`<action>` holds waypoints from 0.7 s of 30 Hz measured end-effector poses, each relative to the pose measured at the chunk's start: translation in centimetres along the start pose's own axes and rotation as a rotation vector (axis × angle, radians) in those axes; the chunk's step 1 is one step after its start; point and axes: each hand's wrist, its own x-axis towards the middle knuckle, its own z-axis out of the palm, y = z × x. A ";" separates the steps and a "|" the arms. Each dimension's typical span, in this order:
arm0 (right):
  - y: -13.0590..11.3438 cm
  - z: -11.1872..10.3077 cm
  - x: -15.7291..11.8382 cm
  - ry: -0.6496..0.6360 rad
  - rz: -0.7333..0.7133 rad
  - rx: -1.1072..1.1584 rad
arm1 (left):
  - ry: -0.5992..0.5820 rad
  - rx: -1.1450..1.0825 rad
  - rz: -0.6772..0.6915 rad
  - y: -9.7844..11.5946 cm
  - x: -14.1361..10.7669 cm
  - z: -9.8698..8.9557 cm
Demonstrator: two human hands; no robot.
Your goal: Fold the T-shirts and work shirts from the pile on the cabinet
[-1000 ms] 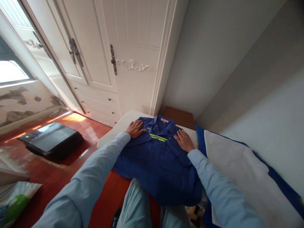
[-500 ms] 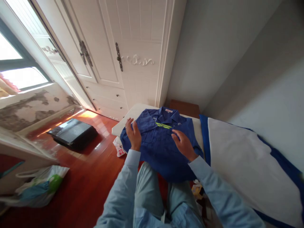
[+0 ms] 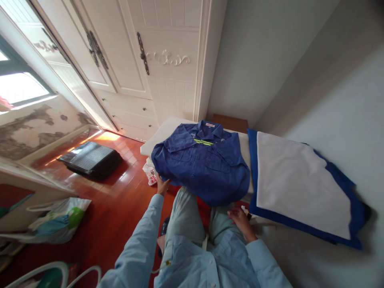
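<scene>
A blue long-sleeved work shirt [image 3: 195, 164] lies front up on a padded white board [image 3: 163, 132], its collar at the far end and its sleeves folded over the front. Yellow-green reflective strips cross its chest. At the shirt's lower left edge is my left hand [image 3: 163, 187], thumb and fingers apart, touching or very close to the cloth; some fingers are hidden. My right hand [image 3: 241, 221] hovers over my right thigh, below the shirt's hem. Its fingers are loosely bent and apart, and it holds nothing.
Right of the shirt lies a white cloth with blue edging [image 3: 300, 184]. A white wardrobe [image 3: 174, 92] stands ahead. On the red wooden floor are a black ribbed case [image 3: 91, 160] and, farther left, a plastic bag [image 3: 60, 224]. A small red-and-white bag [image 3: 150, 173] sits beside the board.
Both hands have come down from above the shirt towards me, the left to its lower left edge, the right over my thigh. The view has tilted down; the shirt's lower part sits differently.
</scene>
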 end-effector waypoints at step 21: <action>-0.5 -3.1 -4.0 -0.167 -0.017 0.174 | -0.085 -0.708 -0.517 -2.8 -4.6 -10.6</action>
